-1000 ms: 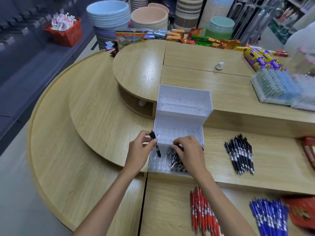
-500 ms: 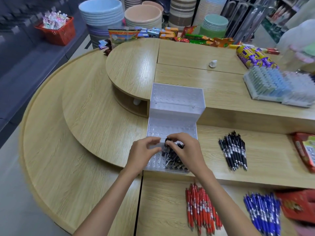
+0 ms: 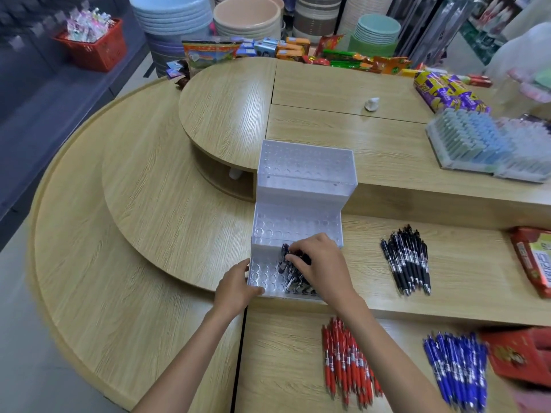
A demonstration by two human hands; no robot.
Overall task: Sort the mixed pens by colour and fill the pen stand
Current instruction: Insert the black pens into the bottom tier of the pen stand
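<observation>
On the far left, on a dark shelf, stands a red basket [image 3: 92,46] full of small packets, and next to it rise stacks of bowls [image 3: 173,16]. A wooden counter [image 3: 149,189] with curved tiers fills the middle of the view. On its middle tier stands the pen stand [image 3: 301,186] — clear plastic, three steps, each step with rows of round holes.

The left hand [image 3: 235,286] grips the front left corner of the stand, with the thumb along the left side and the fingers curled around the front edge. The left part of the lowest step shows bare holes. The right part of this step holds the black pens [image 3: 293,278], standing close together.

The right hand [image 3: 323,266] is over them, with its fingers bent down and pinching the top of one of these pens; I cannot tell which hole this pen is in.

To the right of the stand, on the same tier, lies a heap of loose black pens [image 3: 407,259]. On the lower tier, nearer to the person, lie the red pens [image 3: 348,362] beside the right forearm and the blue pens [image 3: 456,371] further right — each colour in its own heap, apart from the others. A red box [image 3: 533,260] lies at the right edge, and on the top tier are trays of pale blue items [image 3: 477,141].
</observation>
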